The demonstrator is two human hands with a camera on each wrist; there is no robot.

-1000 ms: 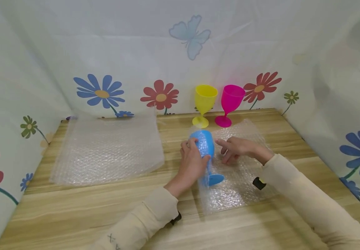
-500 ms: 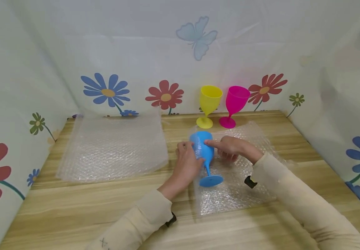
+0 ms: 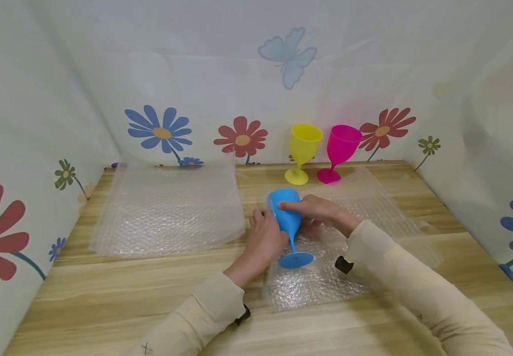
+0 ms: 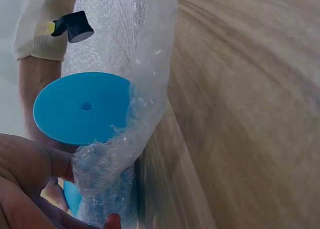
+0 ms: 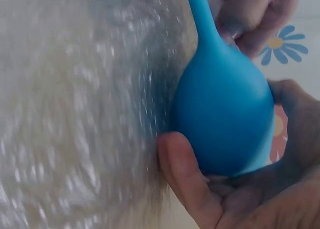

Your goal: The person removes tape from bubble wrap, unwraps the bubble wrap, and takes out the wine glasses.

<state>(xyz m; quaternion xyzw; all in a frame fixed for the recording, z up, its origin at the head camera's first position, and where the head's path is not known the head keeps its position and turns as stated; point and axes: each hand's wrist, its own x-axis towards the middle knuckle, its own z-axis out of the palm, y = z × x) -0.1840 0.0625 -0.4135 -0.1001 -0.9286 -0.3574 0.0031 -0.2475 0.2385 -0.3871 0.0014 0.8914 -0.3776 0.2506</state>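
A blue plastic goblet (image 3: pixel 288 220) lies tilted over a sheet of bubble wrap (image 3: pixel 305 291), its foot toward me. My right hand (image 3: pixel 325 211) holds the bowl; in the right wrist view its fingers (image 5: pixel 181 161) curl round the blue bowl (image 5: pixel 225 109). On the goblet's left side, my left hand (image 3: pixel 265 240) pinches the wrap's edge against the bowl. The left wrist view has the goblet's round foot (image 4: pixel 82 109) with bubble wrap (image 4: pixel 150 74) curving up beside it, and the left hand (image 4: pixel 25 184) at the lower left. Some left fingertips are hidden behind the wrap.
A yellow goblet (image 3: pixel 305 141) and a magenta goblet (image 3: pixel 343 143) stand upright at the table's back edge. More bubble wrap sheets (image 3: pixel 171 212) lie flat at the left on the wooden table (image 3: pixel 118 301). Flower-printed white cloth (image 3: pixel 194 79) surrounds the table.
The right hand has moved left from beside the goblet and now holds its bowl. Bubble wrap that covered the bowl has slipped back to its left side. The left hand stays beside the bowl.
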